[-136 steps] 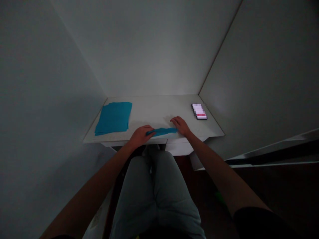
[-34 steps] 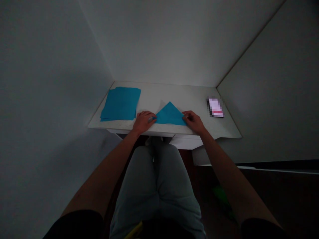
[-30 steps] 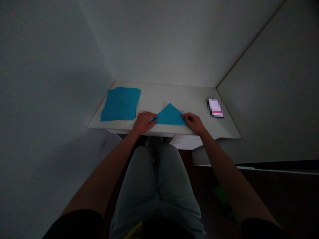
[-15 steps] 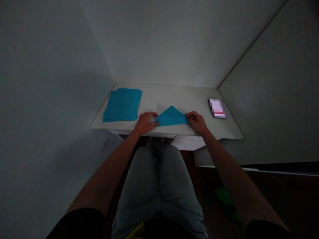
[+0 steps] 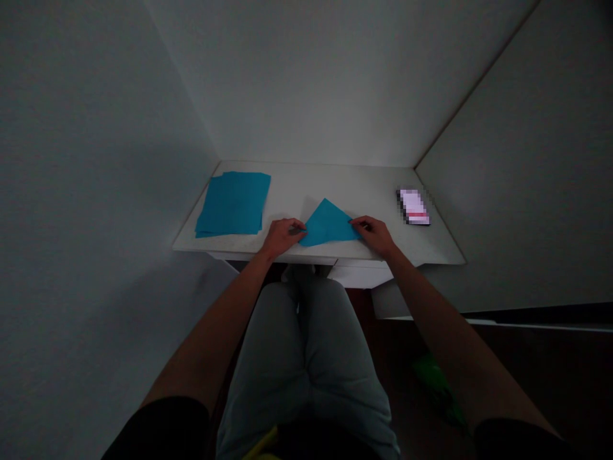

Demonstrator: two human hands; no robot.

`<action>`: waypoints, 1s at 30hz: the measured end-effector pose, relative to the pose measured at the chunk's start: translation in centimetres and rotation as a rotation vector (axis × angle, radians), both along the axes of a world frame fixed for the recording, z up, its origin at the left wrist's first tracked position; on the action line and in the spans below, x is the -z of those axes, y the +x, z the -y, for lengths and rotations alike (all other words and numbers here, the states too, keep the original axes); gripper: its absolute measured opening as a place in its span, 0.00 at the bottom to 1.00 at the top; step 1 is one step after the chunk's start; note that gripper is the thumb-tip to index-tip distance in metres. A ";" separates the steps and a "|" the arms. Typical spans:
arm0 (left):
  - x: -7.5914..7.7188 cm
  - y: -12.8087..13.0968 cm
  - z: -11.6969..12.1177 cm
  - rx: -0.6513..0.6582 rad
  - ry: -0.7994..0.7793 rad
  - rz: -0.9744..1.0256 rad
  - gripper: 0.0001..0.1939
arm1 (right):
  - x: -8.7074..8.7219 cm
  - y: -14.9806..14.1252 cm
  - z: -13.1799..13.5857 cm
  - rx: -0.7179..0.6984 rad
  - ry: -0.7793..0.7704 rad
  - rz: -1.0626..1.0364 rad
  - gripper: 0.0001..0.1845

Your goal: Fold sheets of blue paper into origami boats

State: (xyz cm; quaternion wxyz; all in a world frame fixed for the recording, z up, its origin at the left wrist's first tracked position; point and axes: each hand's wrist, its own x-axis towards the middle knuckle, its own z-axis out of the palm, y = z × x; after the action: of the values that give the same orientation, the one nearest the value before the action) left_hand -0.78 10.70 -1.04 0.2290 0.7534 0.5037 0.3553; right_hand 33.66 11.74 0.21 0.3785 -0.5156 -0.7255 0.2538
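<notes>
A blue paper folded into a triangle (image 5: 327,223) lies near the front edge of a small white desk (image 5: 335,185). My left hand (image 5: 282,234) pinches its left corner with curled fingers. On the other side, my right hand (image 5: 376,234) grips the right corner, fingers closed on the paper. The triangle's tip points away from me and it sits slightly tilted, the left corner nearer to me.
A stack of flat blue sheets (image 5: 234,202) lies at the desk's left end. A phone with a lit screen (image 5: 412,207) rests at the right end. Walls close the desk in on the left, back and right. My knees are under the front edge.
The narrow folded strip from 4.5 s ago now shows as a triangle. Over the last second both hands kept its corners, and the triangle turned slightly.
</notes>
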 end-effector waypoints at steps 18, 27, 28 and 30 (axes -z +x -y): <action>-0.2 -0.5 -0.1 0.047 -0.032 -0.001 0.34 | 0.8 0.7 -0.3 -0.194 0.099 0.120 0.41; 0.7 -0.4 -0.5 0.103 -0.016 0.115 0.20 | 0.7 0.8 -0.3 -0.188 0.103 0.106 0.32; 0.8 -0.4 -0.6 0.107 -0.017 0.107 0.19 | 0.7 0.7 -0.2 -0.181 0.102 0.098 0.30; 0.8 -0.4 -0.6 0.111 -0.026 0.099 0.16 | 0.6 0.5 -0.2 -0.159 0.102 0.077 0.27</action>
State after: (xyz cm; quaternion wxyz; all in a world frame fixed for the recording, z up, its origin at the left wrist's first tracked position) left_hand -1.14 11.31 -1.87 0.2830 0.7584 0.4539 0.3724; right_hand 34.17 11.90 -0.37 0.3545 -0.4462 -0.7901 0.2258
